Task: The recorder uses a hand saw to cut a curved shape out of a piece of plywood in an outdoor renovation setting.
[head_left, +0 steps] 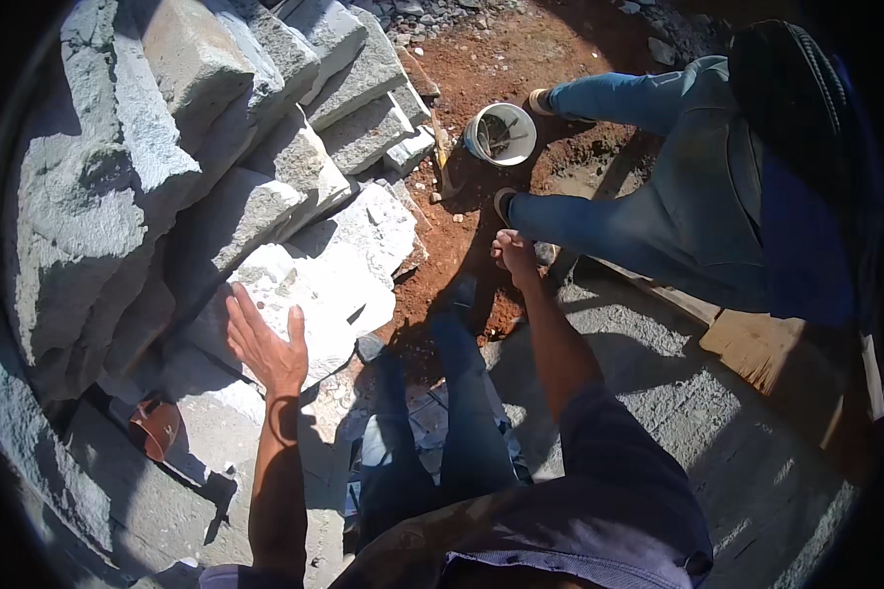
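Note:
My left hand (267, 344) lies open, fingers stretched out, on a pale stone block (329, 285) that glares white in the sun. Out in front of my right knee, my right hand (516, 252) is closed and holds nothing large. What its fingers grip, if anything, is hidden. Beyond the block, a hammer-like tool (443, 162) with a yellowish handle rests on the red soil beside the stones. Next to it stands a white bucket (527, 123) with dark contents that I cannot make out.
Rough stone slabs (206, 69) are stacked at the left. Another person in blue jeans (609, 231) stands at the right, near the bucket. Wooden boards (756, 344) edge the grey rough surface (648, 393) there. An orange-brown pipe-like piece (155, 428) lies at lower left.

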The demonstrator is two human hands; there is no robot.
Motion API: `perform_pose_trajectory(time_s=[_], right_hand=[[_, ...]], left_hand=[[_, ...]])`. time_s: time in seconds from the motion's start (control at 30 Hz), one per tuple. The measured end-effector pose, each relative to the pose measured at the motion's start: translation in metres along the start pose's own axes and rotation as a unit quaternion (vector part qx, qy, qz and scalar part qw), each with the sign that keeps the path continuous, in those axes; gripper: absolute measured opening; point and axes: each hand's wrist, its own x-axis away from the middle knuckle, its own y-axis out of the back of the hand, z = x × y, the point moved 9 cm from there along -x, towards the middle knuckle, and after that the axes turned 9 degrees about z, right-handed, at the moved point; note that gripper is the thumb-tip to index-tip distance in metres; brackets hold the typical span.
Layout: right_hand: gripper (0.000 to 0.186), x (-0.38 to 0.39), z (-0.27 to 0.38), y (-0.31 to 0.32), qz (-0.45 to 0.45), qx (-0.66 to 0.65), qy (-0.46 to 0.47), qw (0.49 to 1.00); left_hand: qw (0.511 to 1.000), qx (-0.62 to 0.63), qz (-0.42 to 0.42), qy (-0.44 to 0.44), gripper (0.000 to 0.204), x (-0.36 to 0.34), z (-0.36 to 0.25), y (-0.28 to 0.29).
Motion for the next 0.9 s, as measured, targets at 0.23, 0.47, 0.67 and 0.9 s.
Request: perform_pose_trajectory(time_s=[0.23,0.47,0.67,0.9], right_hand=[[0.056,-0.23,0.098,0.014,-0.115,0.347,0.148,0.919],[0.067,-0.342,0.115,-0.033,-0.017,0.469,0.194,0.862],[0.073,-0.353,0.109,0.015,-0.059,0.439,0.184,0.878],[0.063,-0.211,0.114,0.06,-0.257,0.138,0.23,0.929]], left_hand=[[0.995,0.09,-0.026,0.032,0.108,0.008,0.044,-0.003],[0.989,0.108,0.016,0.102,0.114,0.015,0.042,0.006],[0.972,0.196,0.026,0.128,0.124,0.011,0.037,-0.004],[0.99,0.136,-0.032,0.03,0.107,0.01,0.034,-0.005]])
